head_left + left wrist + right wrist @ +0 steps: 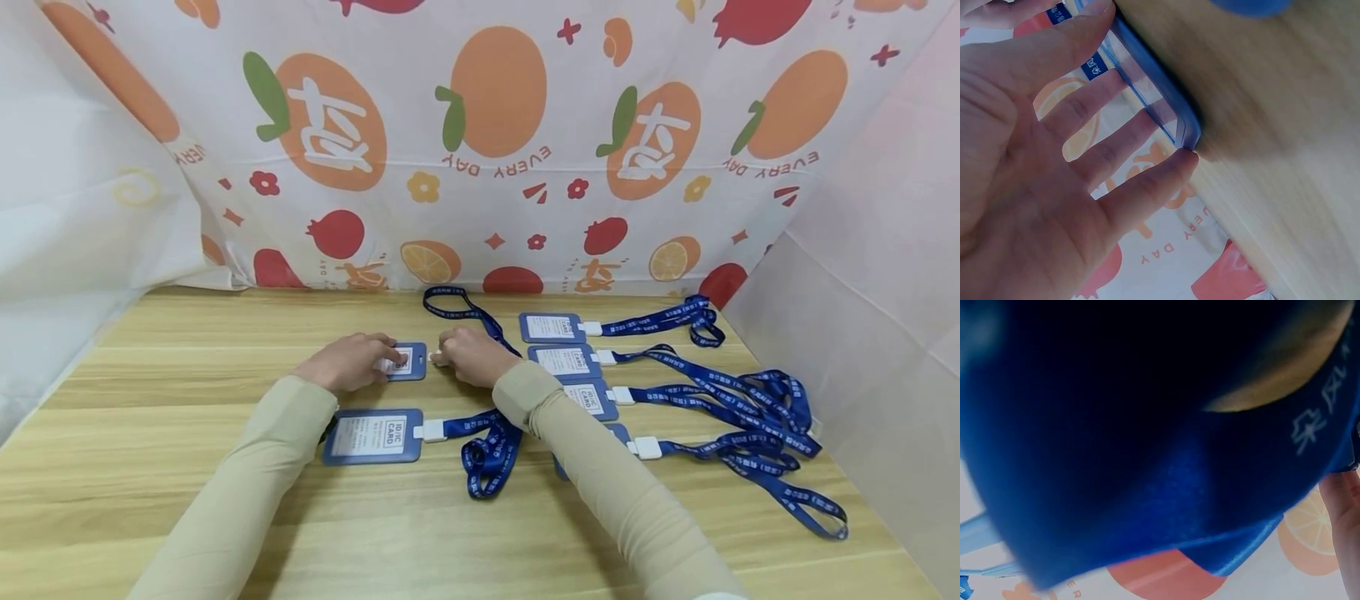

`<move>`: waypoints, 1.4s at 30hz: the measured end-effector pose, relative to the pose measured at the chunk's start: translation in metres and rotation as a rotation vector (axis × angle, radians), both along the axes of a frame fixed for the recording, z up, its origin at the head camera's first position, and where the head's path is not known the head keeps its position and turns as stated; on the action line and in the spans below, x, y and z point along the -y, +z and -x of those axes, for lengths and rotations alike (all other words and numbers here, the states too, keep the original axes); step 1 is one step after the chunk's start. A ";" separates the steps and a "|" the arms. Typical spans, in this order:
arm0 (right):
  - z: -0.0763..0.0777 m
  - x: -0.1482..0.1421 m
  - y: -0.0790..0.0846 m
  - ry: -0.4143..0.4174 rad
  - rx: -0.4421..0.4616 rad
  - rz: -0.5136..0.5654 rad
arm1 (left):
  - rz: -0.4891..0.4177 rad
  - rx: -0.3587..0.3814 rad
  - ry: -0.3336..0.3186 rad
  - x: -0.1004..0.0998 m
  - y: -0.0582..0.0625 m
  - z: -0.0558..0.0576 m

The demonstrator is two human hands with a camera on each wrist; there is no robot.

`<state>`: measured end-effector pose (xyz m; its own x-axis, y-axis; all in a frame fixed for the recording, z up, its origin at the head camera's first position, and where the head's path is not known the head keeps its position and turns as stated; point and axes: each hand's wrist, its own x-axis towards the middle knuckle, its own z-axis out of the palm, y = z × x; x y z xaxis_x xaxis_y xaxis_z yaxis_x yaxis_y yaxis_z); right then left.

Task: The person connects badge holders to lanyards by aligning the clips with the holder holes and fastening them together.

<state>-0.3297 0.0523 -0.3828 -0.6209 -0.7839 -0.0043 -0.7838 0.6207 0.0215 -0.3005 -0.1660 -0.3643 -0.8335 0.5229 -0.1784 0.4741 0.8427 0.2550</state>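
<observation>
My left hand (347, 362) holds a blue-framed ID card holder (419, 363) by its left part, just above the table. In the left wrist view its thumb and fingertips lie along the edges of the clear case. Close to the holder's slotted end, my right hand (474, 357) pinches the white clip (436, 359) of a dark blue lanyard (457, 313). A small gap appears between clip and holder. Loose strap (1172, 481) fills most of the right wrist view, hiding most of that hand.
Nearer me lies another card holder (375, 458) joined to its bunched lanyard (491, 458). To the right, several card holders (551, 340) with lanyards (750, 400) lie in a column, partly under my right forearm. A fruit-print curtain (495, 217) hangs behind the wooden table (187, 358).
</observation>
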 end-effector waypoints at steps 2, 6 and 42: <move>0.000 0.000 -0.001 -0.001 0.000 -0.003 | 0.003 0.002 -0.003 0.000 0.000 0.000; -0.001 0.003 0.000 -0.013 -0.009 -0.007 | -0.004 0.001 -0.006 0.000 0.001 0.000; 0.001 0.005 0.001 0.024 0.007 -0.008 | -0.028 -0.008 -0.023 0.001 0.000 0.005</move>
<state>-0.3308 0.0476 -0.3820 -0.6015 -0.7987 -0.0151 -0.7988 0.6012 0.0205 -0.3056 -0.1672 -0.3642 -0.8225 0.5468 -0.1566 0.4957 0.8241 0.2740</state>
